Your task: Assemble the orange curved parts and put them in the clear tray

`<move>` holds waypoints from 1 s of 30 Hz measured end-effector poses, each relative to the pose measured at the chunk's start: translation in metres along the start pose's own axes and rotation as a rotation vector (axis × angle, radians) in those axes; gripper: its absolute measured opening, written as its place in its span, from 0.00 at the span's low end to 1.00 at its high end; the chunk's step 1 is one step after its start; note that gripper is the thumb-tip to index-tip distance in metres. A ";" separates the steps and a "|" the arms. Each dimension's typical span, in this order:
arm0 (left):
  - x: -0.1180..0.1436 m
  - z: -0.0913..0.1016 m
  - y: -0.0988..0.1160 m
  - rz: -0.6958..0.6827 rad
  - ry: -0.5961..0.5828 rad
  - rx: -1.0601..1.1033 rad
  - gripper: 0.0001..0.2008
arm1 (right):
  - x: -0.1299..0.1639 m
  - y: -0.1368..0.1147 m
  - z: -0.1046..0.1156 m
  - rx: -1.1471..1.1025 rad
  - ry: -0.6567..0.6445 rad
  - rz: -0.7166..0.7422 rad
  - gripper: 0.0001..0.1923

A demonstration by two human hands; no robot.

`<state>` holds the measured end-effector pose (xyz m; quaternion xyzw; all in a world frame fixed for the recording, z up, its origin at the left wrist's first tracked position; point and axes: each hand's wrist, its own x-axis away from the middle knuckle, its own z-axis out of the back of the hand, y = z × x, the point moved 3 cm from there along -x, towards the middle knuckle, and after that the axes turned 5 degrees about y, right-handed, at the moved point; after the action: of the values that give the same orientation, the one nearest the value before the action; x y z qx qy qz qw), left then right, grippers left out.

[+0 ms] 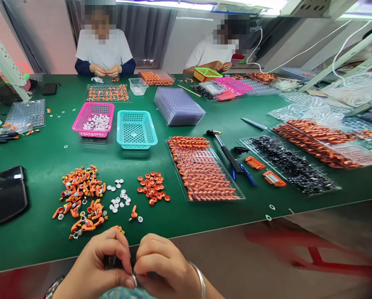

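Note:
At the table's near edge my left hand (101, 259) is closed, thumb and forefinger pinching a small whitish disc-shaped part (134, 279). My right hand (165, 261) meets it there with curled fingers; what they grip is hidden. Just behind my left knuckles an orange piece (120, 229) peeks out, and I cannot tell whether it is held. Beyond lies a pile of orange earbud shells (84, 187) with yellow ends. Beside it are loose white discs (121, 201), a group of orange round caps (153, 187) and one single earbud shell (134, 212) with a disc attached.
A pink basket (76, 123) of white discs and a turquoise basket (137, 145) stand further back. Right of them are stacked clear trays (179, 106), a tray of orange parts (204, 170), a hammer (225, 151) and black wired parts (291, 162). A phone (10, 194) lies left. Two people sit opposite.

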<state>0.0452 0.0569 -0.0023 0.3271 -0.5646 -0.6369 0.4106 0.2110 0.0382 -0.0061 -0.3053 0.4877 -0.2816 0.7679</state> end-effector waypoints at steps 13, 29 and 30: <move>0.016 0.003 0.015 -0.365 -0.017 -0.540 0.15 | -0.002 -0.003 0.000 0.067 -0.119 0.091 0.09; 0.021 0.002 0.008 -0.427 0.054 -0.432 0.14 | 0.007 -0.001 -0.002 -0.061 0.036 0.149 0.08; 0.020 0.002 0.007 -0.418 0.032 -0.407 0.14 | 0.007 -0.001 -0.002 -0.087 0.031 0.148 0.08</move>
<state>0.0356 0.0398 0.0055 0.3571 -0.3392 -0.8026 0.3366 0.2118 0.0322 -0.0102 -0.2974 0.5324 -0.2074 0.7649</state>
